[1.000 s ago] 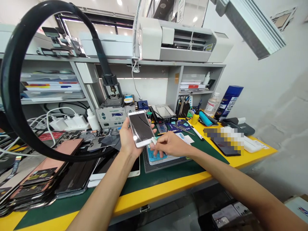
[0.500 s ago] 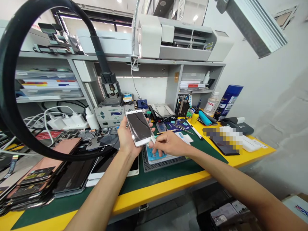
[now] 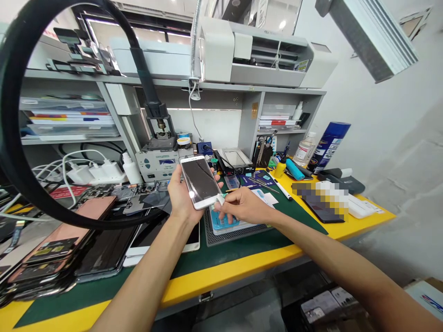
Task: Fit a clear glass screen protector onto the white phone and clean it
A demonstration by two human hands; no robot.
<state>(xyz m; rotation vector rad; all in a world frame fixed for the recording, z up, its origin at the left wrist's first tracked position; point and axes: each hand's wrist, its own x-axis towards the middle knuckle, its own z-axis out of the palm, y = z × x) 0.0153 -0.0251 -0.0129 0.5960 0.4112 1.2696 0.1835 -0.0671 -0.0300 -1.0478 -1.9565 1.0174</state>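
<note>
A white-framed smartphone (image 3: 200,180) with a dark, reflective screen lies tilted in my left hand (image 3: 180,197), whose thumb and fingers grip its two long sides. At the phone's lower right corner, my right hand (image 3: 245,206) pinches a small white and green piece (image 3: 220,198), perhaps a tab or a scrap of wipe; its exact kind is too small to tell. The piece appears to touch the phone's edge. Below the right hand sits a light blue pad (image 3: 218,223) in a clear case, on a grey perforated mat (image 3: 221,239).
Stacked phone parts (image 3: 51,249) and dark screens (image 3: 105,251) fill the left side. A thick black hose (image 3: 7,138) loops close in front. To the right are a marker pen (image 3: 283,189), a yellow bottle (image 3: 280,168), a blue spray can (image 3: 328,147) and a dark phone (image 3: 311,205).
</note>
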